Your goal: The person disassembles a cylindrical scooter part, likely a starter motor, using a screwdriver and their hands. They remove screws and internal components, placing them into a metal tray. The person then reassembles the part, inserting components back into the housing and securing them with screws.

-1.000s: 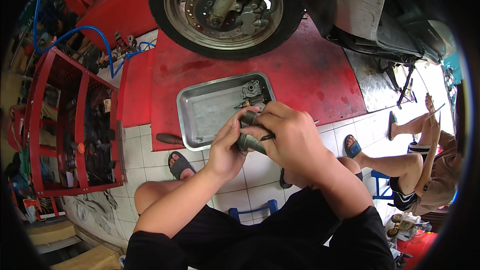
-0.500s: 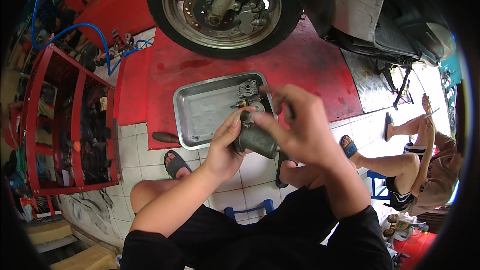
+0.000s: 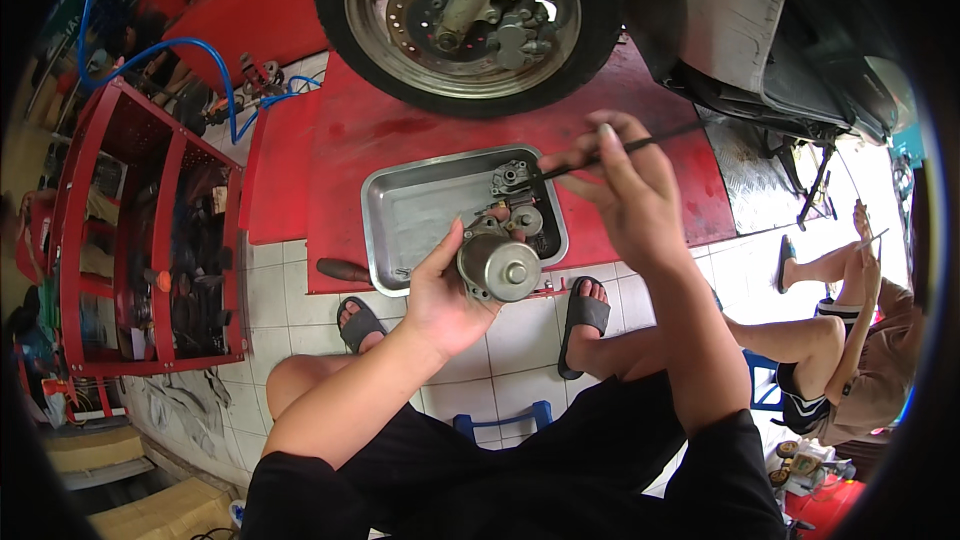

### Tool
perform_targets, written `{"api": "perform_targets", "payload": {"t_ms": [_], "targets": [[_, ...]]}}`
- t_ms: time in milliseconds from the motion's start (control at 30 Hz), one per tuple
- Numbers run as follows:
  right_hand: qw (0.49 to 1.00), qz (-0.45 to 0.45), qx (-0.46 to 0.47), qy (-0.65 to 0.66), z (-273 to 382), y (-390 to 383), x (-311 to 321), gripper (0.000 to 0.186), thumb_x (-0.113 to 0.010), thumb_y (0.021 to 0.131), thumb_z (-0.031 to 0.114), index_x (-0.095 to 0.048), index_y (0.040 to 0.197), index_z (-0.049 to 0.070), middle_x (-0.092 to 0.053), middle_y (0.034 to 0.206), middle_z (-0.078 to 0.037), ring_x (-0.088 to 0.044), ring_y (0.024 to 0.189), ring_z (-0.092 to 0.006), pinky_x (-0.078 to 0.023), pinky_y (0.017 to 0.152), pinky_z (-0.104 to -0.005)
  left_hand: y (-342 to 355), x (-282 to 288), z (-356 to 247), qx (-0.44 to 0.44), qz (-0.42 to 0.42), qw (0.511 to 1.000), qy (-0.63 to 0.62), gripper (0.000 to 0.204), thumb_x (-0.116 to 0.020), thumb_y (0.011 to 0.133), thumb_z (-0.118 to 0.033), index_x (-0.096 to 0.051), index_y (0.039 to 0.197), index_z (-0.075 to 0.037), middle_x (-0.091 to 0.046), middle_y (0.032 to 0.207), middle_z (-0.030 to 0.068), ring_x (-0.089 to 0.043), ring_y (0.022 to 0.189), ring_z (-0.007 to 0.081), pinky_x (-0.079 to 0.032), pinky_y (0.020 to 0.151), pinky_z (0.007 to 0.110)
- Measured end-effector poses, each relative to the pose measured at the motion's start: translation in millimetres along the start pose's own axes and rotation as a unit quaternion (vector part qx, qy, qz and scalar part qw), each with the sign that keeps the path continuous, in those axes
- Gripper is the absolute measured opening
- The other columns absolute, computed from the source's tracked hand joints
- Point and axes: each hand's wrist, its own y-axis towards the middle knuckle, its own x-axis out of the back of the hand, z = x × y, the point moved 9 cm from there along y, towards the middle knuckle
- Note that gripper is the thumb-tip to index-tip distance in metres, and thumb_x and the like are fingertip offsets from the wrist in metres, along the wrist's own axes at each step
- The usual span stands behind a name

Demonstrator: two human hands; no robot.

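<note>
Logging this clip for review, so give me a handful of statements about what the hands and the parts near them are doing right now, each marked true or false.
1. The left hand holds a grey cylindrical metal part. True.
2. The right hand holds a thin dark rod-like tool. True.
3. The metal tray sits on white floor tiles. False: it lies on the red platform, near its edge.
4. The tray holds nothing. False: small metal parts lie at its right end.
5. A wheel with a brake disc stands on the platform beyond the tray. True.
6. Both hands grip the cylindrical part. False: only the left one does; the right is raised with the tool.
</note>
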Motion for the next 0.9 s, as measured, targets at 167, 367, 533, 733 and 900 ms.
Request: {"api": "perform_targets", "payload": {"t_ms": [167, 367, 533, 733, 900], "targets": [[0.996, 0.077, 0.035, 0.016, 29, -37, -31, 0.028, -0.052, 0.104, 0.018, -0.043, 0.126, 0.002, -0.055, 0.109, -0.011, -0.064, 0.114, -0.0353, -0.054, 0.099, -0.0427, -3, -2, -4, -0.002, -0.005, 1.0, 0.019, 0.046, -0.049, 0.104, -0.042, -0.053, 0.134, -0.007, -0.063, 0.125, 0.0142, -0.064, 0.113, 0.0279, -0.054, 0.094, 0.04], [0.962, 0.153, 0.174, -0.144, 36, -57, -58, 0.013, -0.051, 0.101, 0.009, -0.047, 0.106, -0.003, -0.06, 0.092, -0.017, -0.069, 0.101, -0.0328, -0.053, 0.091, -0.0442, -3, -9, -3, -0.014, 0.03, 0.994, 0.103, 0.043, -0.047, 0.104, -0.044, -0.054, 0.132, -0.012, -0.063, 0.124, 0.0068, -0.062, 0.116, 0.019, -0.052, 0.093, 0.036], [0.927, 0.189, 0.232, -0.228, 38, -60, -64, 0.01, -0.049, 0.098, 0.003, -0.047, 0.105, -0.004, -0.061, 0.092, -0.019, -0.07, 0.099, -0.0318, -0.054, 0.089, -0.0438, -4, -9, 0, -0.021, -0.006, 0.99, 0.138, 0.046, -0.045, 0.104, -0.049, -0.052, 0.132, -0.014, -0.061, 0.125, 0.0043, -0.062, 0.116, 0.0183, -0.053, 0.088, 0.036], [0.906, 0.188, 0.279, -0.256, 42, -64, -66, 0.024, -0.058, 0.089, -0.014, -0.057, 0.111, -0.006, -0.07, 0.104, -0.02, -0.07, 0.096, -0.026, -0.055, 0.089, -0.0374, -3, -7, 1, -0.015, 0.007, 0.991, 0.131, 0.045, -0.043, 0.105, -0.047, -0.053, 0.133, -0.012, -0.063, 0.126, 0.0051, -0.062, 0.117, 0.0188, -0.053, 0.093, 0.038], [0.868, 0.16, 0.3, -0.362, 37, -67, -61, 0.032, -0.061, 0.091, -0.009, -0.055, 0.122, -0.007, -0.07, 0.107, -0.02, -0.071, 0.102, -0.0259, -0.055, 0.089, -0.037, -3, 1, 2, -0.011, 0.014, 0.994, 0.106, 0.043, -0.043, 0.106, -0.045, -0.054, 0.132, -0.012, -0.065, 0.124, 0.0077, -0.063, 0.117, 0.0206, -0.051, 0.097, 0.039]]}}
